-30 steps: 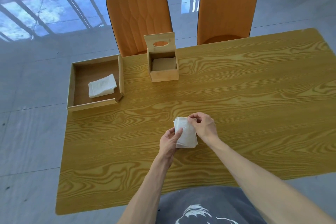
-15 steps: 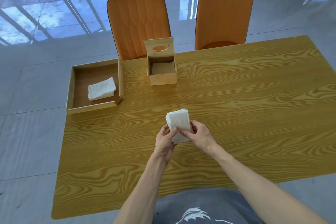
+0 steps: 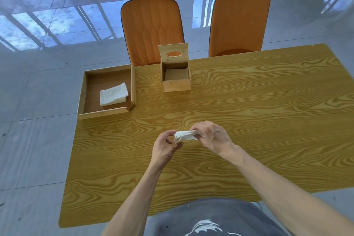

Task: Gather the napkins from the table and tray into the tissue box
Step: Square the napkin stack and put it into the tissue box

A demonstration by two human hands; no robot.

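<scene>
A stack of white napkins is held edge-on above the middle of the wooden table. My right hand grips it from the right, fingers over its top. My left hand pinches its left end between thumb and fingers. A second stack of white napkins lies in the wooden tray at the table's far left. The wooden tissue box stands at the far edge with its lid raised upright; its inside shows only a bare wooden floor.
Two orange chairs stand behind the table's far edge. The tray overhangs the table's left corner. A glossy grey tiled floor surrounds the table.
The napkin stack has been lifted off the table and turned from flat to edge-on between both hands. The camera has tilted slightly; tray and box have not moved.
</scene>
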